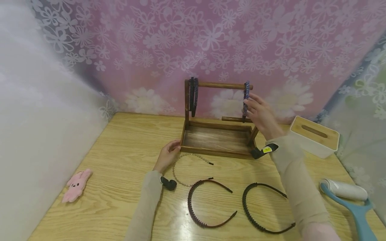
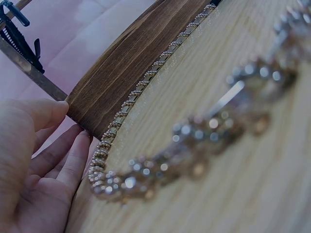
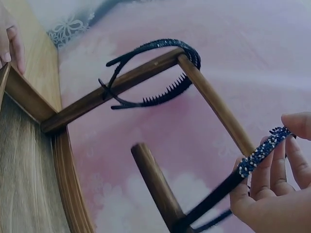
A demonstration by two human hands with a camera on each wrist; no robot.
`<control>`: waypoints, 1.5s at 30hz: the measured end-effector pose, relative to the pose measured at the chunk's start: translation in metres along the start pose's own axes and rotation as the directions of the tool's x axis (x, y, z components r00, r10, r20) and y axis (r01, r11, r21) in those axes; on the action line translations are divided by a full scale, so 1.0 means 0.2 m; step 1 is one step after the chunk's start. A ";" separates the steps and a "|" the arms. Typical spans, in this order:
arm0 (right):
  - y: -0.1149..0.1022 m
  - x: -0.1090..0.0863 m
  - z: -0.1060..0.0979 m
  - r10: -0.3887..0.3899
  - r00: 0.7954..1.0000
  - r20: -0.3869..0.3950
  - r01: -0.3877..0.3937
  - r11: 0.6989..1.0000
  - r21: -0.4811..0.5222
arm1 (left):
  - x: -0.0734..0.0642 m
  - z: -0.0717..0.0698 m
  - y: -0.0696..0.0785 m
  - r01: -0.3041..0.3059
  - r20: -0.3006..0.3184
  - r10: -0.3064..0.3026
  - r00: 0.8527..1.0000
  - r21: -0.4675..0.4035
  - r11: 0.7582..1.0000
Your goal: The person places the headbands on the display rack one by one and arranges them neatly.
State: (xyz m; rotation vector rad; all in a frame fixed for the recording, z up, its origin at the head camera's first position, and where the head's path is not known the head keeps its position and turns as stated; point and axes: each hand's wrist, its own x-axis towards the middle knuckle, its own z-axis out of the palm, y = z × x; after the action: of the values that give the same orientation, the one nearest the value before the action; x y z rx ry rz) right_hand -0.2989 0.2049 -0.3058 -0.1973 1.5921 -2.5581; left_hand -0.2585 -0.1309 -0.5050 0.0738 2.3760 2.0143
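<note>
A blue headband with glittering beads [image 1: 246, 100] hangs over the right end of the top bar on a wooden rack [image 1: 218, 153]. My right hand [image 1: 263, 115] holds it by its side; in the right wrist view, thumb and fingers pinch its beaded part [image 3: 262, 156]. At the tray's front left corner, my left hand [image 1: 167, 155] grips the wood, the thumb against the edge in the left wrist view. Dark headbands [image 1: 193, 97] hang at the bar's left end. A beaded headband [image 2: 116, 126] lies just before the tray, near my left hand.
A brown-red headband [image 1: 193, 207] and a black headband [image 1: 248, 211] lie in front on the wooden table [image 1: 120, 187]. At right are a tissue box [image 1: 315, 135] and a lint roller [image 1: 343, 190]. A pink plush toy [image 1: 76, 185] lies far left. A floral curtain [image 1: 181, 50] hangs behind.
</note>
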 end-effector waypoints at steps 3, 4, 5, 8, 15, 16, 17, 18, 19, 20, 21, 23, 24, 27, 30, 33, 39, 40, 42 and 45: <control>0.01 0.02 0.05 0.005 1.000 0.007 -0.005 0.999 -0.047 | 0.00 0.00 0.00 -0.003 -0.003 0.003 1.000 0.004 1.000; 0.02 0.03 0.08 0.010 1.000 0.009 -0.009 0.998 -0.062 | 0.00 0.00 0.00 -0.007 -0.004 0.007 1.000 0.005 1.000; 0.02 0.04 0.10 0.017 1.000 0.009 -0.016 0.997 -0.074 | 0.00 0.00 0.00 -0.015 -0.005 0.015 1.000 0.010 1.000; 0.05 0.07 0.17 0.035 0.999 0.018 -0.032 0.992 -0.121 | 0.00 0.00 0.00 -0.035 -0.004 0.035 0.999 0.020 0.999; 0.13 0.13 0.31 0.078 0.997 0.027 -0.071 0.975 -0.211 | 0.01 0.00 0.00 -0.018 0.002 0.018 1.000 0.033 0.999; 0.14 0.14 0.33 0.081 0.996 0.022 -0.074 0.972 -0.225 | 0.01 0.00 0.00 -0.014 0.002 0.014 1.000 0.032 0.999; 0.15 0.15 0.35 0.081 0.997 0.018 -0.074 0.969 -0.234 | 0.01 0.00 0.00 -0.011 0.004 0.011 1.000 0.034 0.999; 0.17 0.16 0.36 0.079 0.997 0.013 -0.074 0.968 -0.239 | 0.01 0.00 0.00 -0.014 0.004 0.014 1.000 0.037 0.999; 0.18 0.17 0.38 0.078 0.997 0.012 -0.073 0.969 -0.236 | 0.00 -0.01 0.01 -0.011 0.005 0.011 1.000 0.031 0.999; 0.19 0.18 0.40 0.077 0.997 0.008 -0.073 0.971 -0.229 | 0.01 -0.01 0.01 -0.014 0.005 0.013 1.000 0.030 0.999; 0.21 0.19 0.41 0.075 0.997 0.005 -0.072 0.974 -0.214 | 0.01 -0.01 0.01 -0.016 0.004 0.016 1.000 0.031 0.999; 0.23 0.21 0.45 0.074 0.997 -0.007 -0.074 0.980 -0.183 | 0.01 -0.01 0.01 -0.021 0.005 0.021 1.000 0.034 0.999; 0.24 0.22 0.46 0.073 0.997 -0.018 -0.075 0.982 -0.173 | 0.01 -0.01 0.01 -0.021 0.005 0.021 1.000 0.034 0.999; 0.28 0.23 0.50 0.060 0.997 -0.052 -0.069 0.983 -0.173 | 0.01 -0.01 0.01 -0.013 0.008 0.013 1.000 0.030 0.999; 0.31 0.24 0.54 0.045 0.995 -0.084 -0.061 0.980 -0.192 | 0.01 -0.01 0.01 -0.007 0.010 0.007 1.000 0.027 1.000; 0.34 0.26 0.55 0.038 0.994 -0.102 -0.057 0.981 -0.184 | 0.00 -0.01 0.01 -0.009 0.012 0.009 1.000 0.014 1.000; 0.39 0.28 0.54 0.026 0.992 -0.121 -0.046 0.986 -0.163 | 0.00 -0.01 0.00 -0.014 0.010 0.014 1.000 0.005 1.000; 0.39 0.28 0.54 0.025 0.993 -0.120 -0.044 0.987 -0.156 | 0.00 0.00 0.00 -0.018 0.008 0.018 1.000 0.011 1.000; 0.40 0.28 0.54 0.024 0.993 -0.118 -0.040 0.989 -0.143 | 0.01 0.00 0.00 -0.023 0.006 0.023 1.000 0.014 1.000; 0.41 0.28 0.55 0.019 0.994 -0.104 -0.031 0.993 -0.117 | 0.01 0.00 0.00 -0.028 0.007 0.028 1.000 0.019 0.999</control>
State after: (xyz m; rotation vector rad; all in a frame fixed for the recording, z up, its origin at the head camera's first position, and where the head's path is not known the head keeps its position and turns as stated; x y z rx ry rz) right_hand -0.3315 0.0616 -0.3294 -0.0573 1.7732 -2.4938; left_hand -0.2595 -0.1313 -0.5045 0.1142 2.4045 1.9997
